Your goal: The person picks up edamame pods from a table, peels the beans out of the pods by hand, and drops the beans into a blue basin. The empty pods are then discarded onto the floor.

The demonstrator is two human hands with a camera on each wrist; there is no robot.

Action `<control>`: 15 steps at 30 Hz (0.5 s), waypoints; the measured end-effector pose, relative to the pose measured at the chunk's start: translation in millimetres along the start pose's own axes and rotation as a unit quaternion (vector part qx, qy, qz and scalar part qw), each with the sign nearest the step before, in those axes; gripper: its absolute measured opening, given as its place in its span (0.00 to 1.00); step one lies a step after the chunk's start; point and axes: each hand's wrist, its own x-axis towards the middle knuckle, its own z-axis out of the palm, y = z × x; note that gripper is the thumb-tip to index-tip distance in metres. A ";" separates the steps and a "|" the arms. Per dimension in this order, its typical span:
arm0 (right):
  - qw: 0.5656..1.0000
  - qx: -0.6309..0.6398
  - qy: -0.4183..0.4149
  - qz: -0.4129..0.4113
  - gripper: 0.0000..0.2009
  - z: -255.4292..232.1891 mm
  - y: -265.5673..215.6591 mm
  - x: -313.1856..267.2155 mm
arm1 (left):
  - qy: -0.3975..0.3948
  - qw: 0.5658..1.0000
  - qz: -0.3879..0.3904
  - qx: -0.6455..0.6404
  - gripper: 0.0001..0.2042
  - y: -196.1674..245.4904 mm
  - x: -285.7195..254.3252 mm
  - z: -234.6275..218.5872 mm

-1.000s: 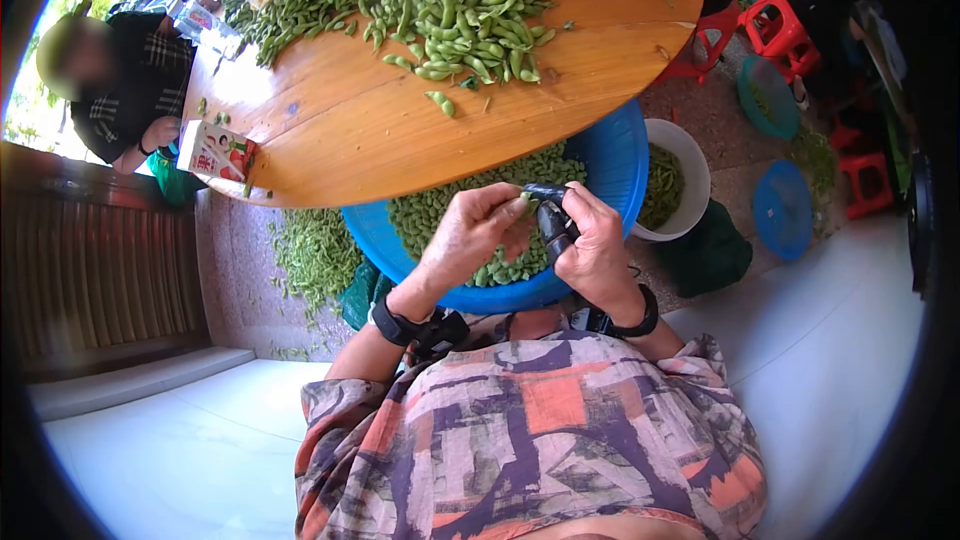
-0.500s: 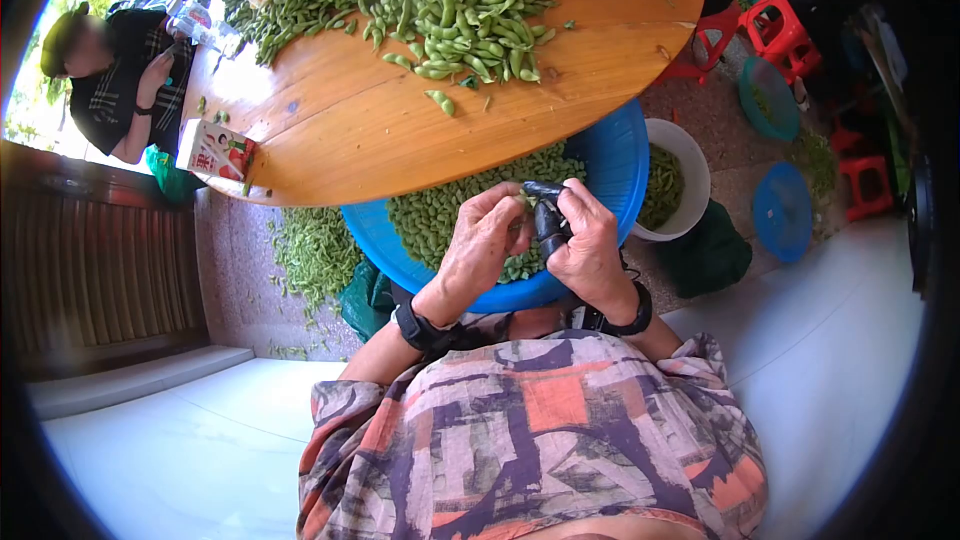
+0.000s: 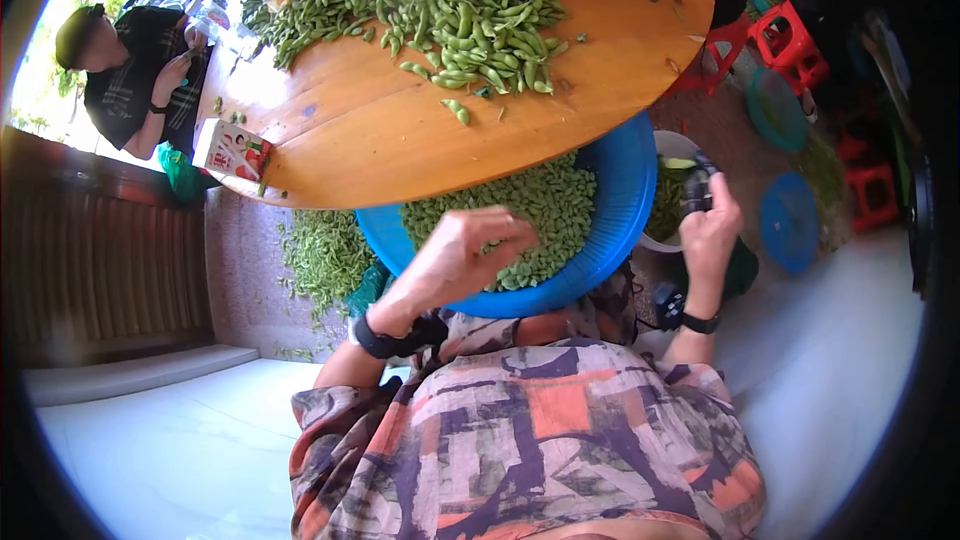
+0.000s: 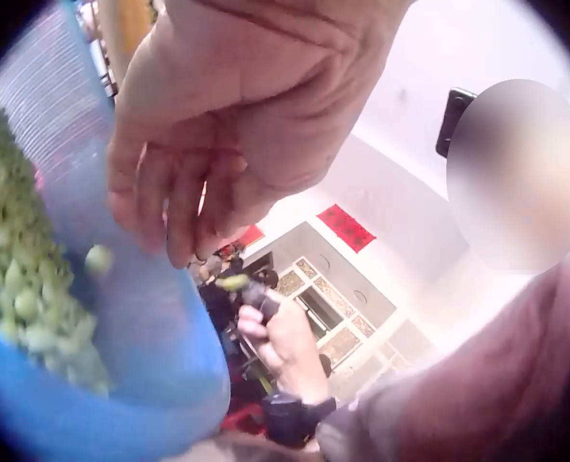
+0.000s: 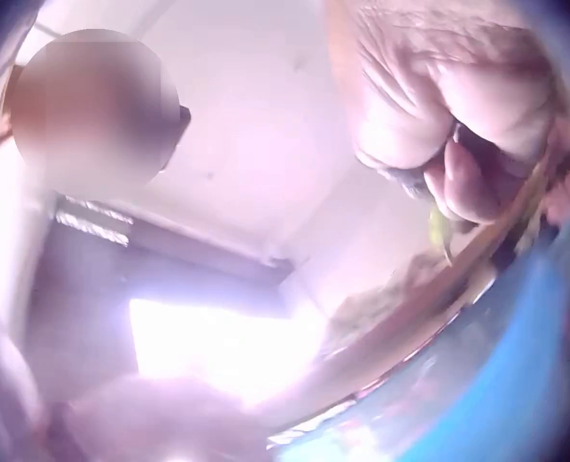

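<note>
My left hand (image 3: 465,252) hovers over the blue basin (image 3: 628,180), its fingers loosely curled and holding nothing. The basin holds a heap of shelled green soybeans (image 3: 540,210). In the left wrist view a single bean (image 4: 98,258) shows below the fingers, against the basin's wall. Out to the right, my right hand (image 3: 712,220) pinches a light green soybean pod (image 3: 678,163) over the white bucket (image 3: 668,240), which has green pods or shells in it. Black coverings (image 3: 694,192) wrap that hand's thumb and finger. The pod (image 5: 440,231) hangs from the fingertips in the right wrist view.
A wooden table (image 3: 340,145) overhangs the basin and bears a big pile of soybean pods (image 3: 470,25) and a drink carton (image 3: 232,150). Empty-looking pods (image 3: 325,260) litter the floor at left. Another person (image 3: 135,70) sits at the far left; red stools (image 3: 790,40) stand at right.
My hands were together over the basin; the right has since swung right with the pod to the white bucket. The left has come away from the pod and stays over the basin.
</note>
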 end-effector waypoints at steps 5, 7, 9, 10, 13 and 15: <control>0.998 -0.051 0.015 0.017 0.20 -13.1 24.1 8.6 | 0.203 0.945 0.021 0.256 0.14 -13.9 35.5 -59.3; 0.999 -0.035 -0.005 0.016 0.22 -7.1 21.5 6.8 | 0.195 0.935 0.027 0.296 0.14 -34.5 49.5 -73.4; 0.999 -0.024 -0.019 -0.009 0.23 0.7 19.8 6.8 | 0.172 0.931 0.029 0.321 0.14 -39.8 58.0 -80.0; 0.999 -0.016 -0.036 0.006 0.23 4.0 7.6 5.8 | 0.171 0.931 0.031 0.322 0.14 -41.9 59.4 -79.6; 0.991 0.115 -0.067 -0.029 0.19 19.7 -18.1 4.5 | 0.213 0.918 0.100 0.319 0.12 -33.5 63.6 -74.5; 0.966 0.223 -0.130 -0.001 0.16 24.8 -40.6 -0.2 | 0.178 0.976 -0.123 0.028 0.07 -0.3 54.7 -53.2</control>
